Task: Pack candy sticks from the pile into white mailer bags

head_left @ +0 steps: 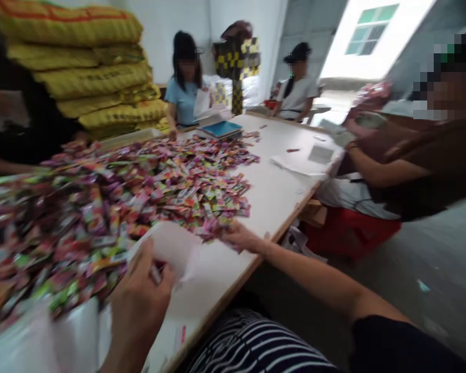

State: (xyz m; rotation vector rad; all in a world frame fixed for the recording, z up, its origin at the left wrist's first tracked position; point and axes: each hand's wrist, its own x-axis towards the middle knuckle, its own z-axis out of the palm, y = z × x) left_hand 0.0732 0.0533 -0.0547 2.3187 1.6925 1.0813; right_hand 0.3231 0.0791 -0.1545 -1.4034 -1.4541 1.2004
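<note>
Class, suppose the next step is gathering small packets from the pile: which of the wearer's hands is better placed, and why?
Probably the right hand: it is at the edge of the packet pile, while the left hand is occupied holding a white plastic bag.

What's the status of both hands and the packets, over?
Left hand holds white bag. Right hand at edge of packet pile, grip too blurred to call. More white plastic beside left wrist; no obstruction seen at right hand.
</note>
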